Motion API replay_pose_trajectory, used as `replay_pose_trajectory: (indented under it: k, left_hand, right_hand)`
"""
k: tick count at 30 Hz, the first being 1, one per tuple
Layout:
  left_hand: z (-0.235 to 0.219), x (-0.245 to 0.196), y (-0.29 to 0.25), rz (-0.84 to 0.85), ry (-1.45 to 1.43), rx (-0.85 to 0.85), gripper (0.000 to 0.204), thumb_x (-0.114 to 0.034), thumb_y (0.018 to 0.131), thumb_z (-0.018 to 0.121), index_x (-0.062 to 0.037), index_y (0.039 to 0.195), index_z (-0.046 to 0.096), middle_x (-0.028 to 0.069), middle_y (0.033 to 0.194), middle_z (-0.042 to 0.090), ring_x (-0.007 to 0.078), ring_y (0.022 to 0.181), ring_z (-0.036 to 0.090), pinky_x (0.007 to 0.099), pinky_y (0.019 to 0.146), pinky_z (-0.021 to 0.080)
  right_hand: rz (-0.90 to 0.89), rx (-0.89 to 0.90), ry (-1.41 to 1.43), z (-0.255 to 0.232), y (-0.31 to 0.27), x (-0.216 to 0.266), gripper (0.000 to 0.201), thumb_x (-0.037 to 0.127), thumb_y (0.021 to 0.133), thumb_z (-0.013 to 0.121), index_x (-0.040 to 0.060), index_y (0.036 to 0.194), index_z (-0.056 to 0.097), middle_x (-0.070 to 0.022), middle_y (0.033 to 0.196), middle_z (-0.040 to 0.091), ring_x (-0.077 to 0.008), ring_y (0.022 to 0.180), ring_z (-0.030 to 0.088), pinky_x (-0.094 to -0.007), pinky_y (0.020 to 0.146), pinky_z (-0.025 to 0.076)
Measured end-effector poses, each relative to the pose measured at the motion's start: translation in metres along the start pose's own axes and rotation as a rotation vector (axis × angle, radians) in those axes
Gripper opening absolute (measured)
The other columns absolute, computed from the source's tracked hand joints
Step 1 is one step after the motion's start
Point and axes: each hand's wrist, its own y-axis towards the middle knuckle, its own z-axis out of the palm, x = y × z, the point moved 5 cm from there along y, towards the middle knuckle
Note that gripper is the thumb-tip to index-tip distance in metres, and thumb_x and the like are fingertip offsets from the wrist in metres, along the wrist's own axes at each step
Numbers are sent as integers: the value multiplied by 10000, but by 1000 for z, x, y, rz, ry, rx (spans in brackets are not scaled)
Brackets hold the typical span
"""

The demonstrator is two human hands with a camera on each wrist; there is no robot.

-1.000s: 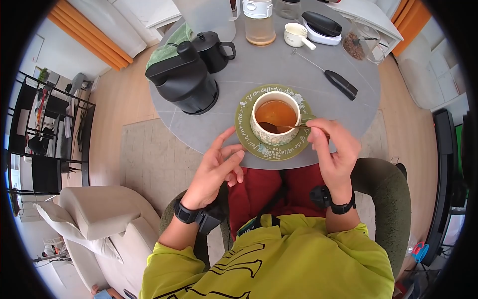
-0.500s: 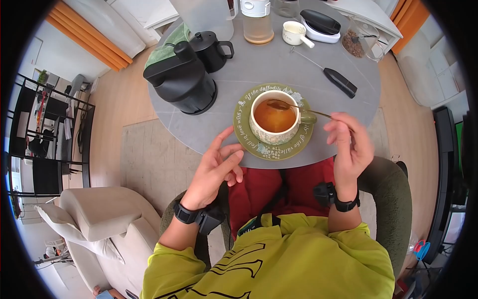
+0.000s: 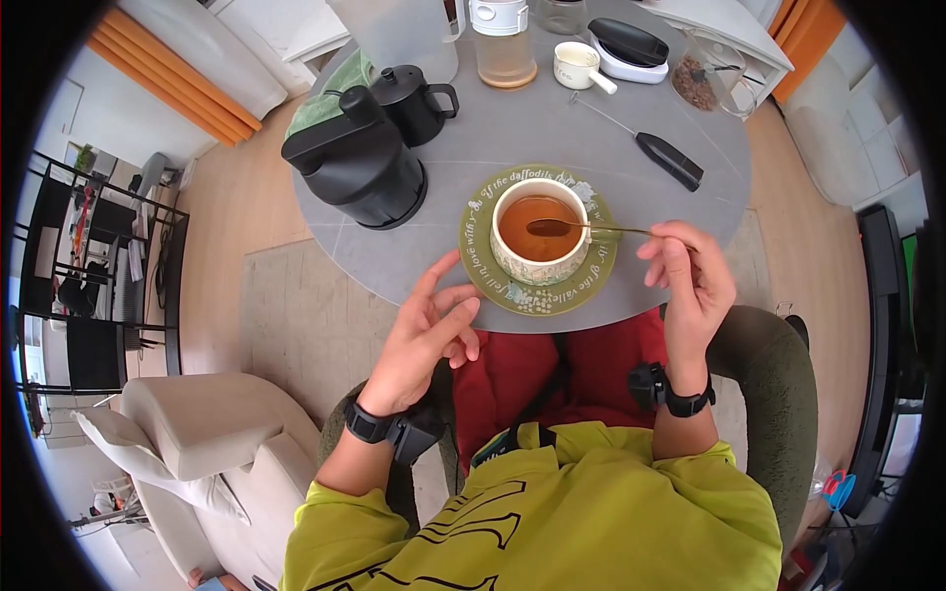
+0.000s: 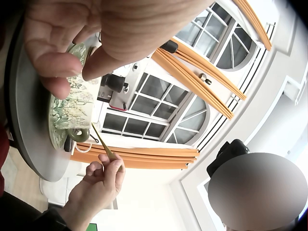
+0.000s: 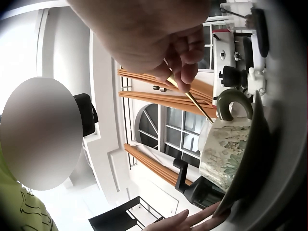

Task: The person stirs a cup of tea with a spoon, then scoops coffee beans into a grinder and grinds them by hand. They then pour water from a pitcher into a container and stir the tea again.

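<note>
spoon (image 3: pixel 613 229) of gold colour is pinched by its handle end between the thumb and fingers of the right hand (image 3: pixel 698 286), its bowl in the reddish-brown drink (image 3: pixel 537 212) inside the cup (image 3: pixel 540 266). the cup sits upright on a green saucer (image 3: pixel 483 271) with white lettering, near the front edge of the grey bench (image 3: pixel 443 187). the left hand (image 3: pixel 419 340) is open, fingers loosely spread, a fingertip touching the saucer's rim. a black kettle (image 3: pixel 360 167) stands left of the saucer, and a frother (image 3: pixel 670 161) lies beyond the cup to the right.
</note>
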Motion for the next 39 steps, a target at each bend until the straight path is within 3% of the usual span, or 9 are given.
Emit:
replay_pose_trajectory:
  k: [15, 20, 28, 39]
  left_hand:
    - [0, 0, 1, 3, 0, -4, 578, -101, 956, 515, -52, 1455, 226, 112, 1186, 585, 93, 581, 548, 178, 440, 363]
    - [-1, 0, 1, 3, -11, -9, 580, -99, 953, 520, -48, 1453, 231, 115, 1184, 587, 93, 577, 550, 177, 440, 365]
    - [-3, 1, 1, 3, -16, 8, 597, -94, 946, 528, -50, 1456, 220, 112, 1170, 580, 100, 578, 553, 184, 447, 380]
    - [-4, 1, 2, -11, -20, 15, 586, -97, 952, 516, -55, 1455, 218, 114, 1168, 583, 98, 597, 547, 186, 467, 386]
  right_hand:
    - [143, -35, 48, 2, 4, -12, 162, 113, 957, 520, 1, 998, 630, -58, 765, 650, -53, 561, 503, -184, 521, 366]
    - [263, -173, 199, -6, 23, -20, 180, 175, 969, 511, 24, 1004, 603, -69, 763, 661, -50, 536, 496, -186, 501, 338]
    - [390, -22, 169, 9, 38, -57, 149, 179, 962, 522, 46, 991, 582, -82, 794, 683, -47, 511, 481, -176, 470, 307]
    - [453, 66, 96, 18, 34, -77, 84, 121, 943, 543, 60, 976, 591, 1, 670, 585, -31, 498, 429, -185, 453, 282]
